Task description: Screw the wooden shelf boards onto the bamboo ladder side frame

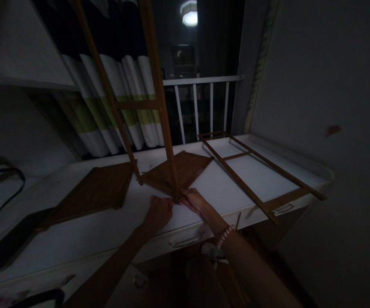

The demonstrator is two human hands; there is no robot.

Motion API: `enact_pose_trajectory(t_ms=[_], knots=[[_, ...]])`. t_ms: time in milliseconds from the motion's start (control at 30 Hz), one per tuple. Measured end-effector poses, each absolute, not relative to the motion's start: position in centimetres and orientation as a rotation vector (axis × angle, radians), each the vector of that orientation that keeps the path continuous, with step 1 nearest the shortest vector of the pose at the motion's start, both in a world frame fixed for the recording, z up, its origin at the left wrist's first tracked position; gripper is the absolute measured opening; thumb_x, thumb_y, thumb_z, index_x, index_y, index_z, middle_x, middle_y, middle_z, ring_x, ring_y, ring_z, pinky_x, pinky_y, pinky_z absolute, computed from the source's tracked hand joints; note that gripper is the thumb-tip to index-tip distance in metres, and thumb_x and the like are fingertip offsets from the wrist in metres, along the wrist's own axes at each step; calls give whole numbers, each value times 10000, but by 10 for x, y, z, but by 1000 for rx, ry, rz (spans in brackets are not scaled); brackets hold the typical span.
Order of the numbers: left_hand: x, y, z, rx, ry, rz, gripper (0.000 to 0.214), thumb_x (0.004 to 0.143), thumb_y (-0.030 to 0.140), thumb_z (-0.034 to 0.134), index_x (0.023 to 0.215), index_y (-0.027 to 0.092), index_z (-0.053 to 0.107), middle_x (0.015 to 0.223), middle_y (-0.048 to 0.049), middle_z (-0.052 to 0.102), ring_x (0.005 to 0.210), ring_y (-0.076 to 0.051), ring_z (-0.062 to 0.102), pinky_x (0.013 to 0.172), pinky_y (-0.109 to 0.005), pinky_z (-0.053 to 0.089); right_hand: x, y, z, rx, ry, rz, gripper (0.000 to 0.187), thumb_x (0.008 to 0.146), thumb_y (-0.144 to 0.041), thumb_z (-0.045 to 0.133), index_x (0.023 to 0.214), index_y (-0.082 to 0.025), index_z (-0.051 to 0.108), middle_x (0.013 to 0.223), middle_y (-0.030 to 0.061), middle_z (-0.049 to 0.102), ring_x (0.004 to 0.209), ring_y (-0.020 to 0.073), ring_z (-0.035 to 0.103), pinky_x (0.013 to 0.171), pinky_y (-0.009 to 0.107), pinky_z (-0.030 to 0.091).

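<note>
A brown wooden side frame (164, 128) stands upright on the white desk top, its two posts joined by a crossbar. At its foot lies a brown wooden shelf panel (187, 167), which meets the near post at a corner. My right hand (193, 199) is closed around that corner, at the post's lower end. My left hand (159, 210) is closed in a pinch at the same spot, from the left. Whatever small thing may be between its fingertips is too dark to make out. A pink beaded bracelet (226, 236) circles my right wrist.
A second wooden panel (91, 192) lies on the desk (133, 226) to the left, beside a dark flat object (11, 244). Another wooden side frame (236, 171) lies flat at the right, its ends over the front edge. Behind are a curtain (136, 81) and a white railing (204, 81).
</note>
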State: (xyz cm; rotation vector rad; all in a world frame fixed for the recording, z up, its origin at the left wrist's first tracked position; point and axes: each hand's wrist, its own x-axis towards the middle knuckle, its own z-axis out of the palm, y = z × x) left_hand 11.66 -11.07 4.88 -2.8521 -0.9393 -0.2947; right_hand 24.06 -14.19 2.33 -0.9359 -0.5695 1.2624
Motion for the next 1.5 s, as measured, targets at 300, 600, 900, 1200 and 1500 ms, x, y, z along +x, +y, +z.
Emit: enact_pose_trajectory(t_ms=[300, 600, 900, 1200, 1500], knots=[[122, -103, 52, -2854, -864, -245, 282, 727, 157, 341, 629, 136, 604, 632, -89, 634, 623, -211, 552, 701, -376, 278, 245, -138, 16, -891, -527, 1343, 275, 798, -99, 386, 543, -85, 491, 381, 13, 496, 353, 78, 500, 378, 148, 416], [123, -112, 56, -2774, -734, -191, 279, 723, 106, 333, 643, 138, 599, 629, -101, 643, 575, -204, 549, 734, -404, 245, 241, -135, 14, -825, -474, 1269, 114, 770, -111, 450, 699, -48, 513, 502, 40, 555, 413, 101, 543, 497, 229, 521], [118, -110, 53, -2778, -715, -184, 303, 743, 115, 308, 673, 143, 601, 650, -91, 648, 583, -210, 556, 703, -403, 256, 241, -137, 14, -862, -492, 1283, 130, 786, -91, 406, 736, -28, 509, 498, 50, 561, 429, 122, 566, 541, 256, 529], [116, -110, 51, -2924, -974, -317, 305, 746, 184, 311, 647, 137, 596, 642, -73, 629, 590, -180, 536, 663, -353, 299, 241, -138, 14, -868, -475, 1271, 129, 777, -72, 416, 677, -42, 492, 445, 31, 518, 444, 140, 576, 571, 279, 531], [105, -76, 31, -3985, -1428, -513, 204, 625, 187, 436, 770, 131, 570, 457, 76, 374, 432, -64, 309, 451, -203, 231, 239, -144, 22, -863, -477, 1273, 144, 772, -65, 419, 652, -51, 497, 498, 39, 550, 513, 130, 595, 616, 253, 531]])
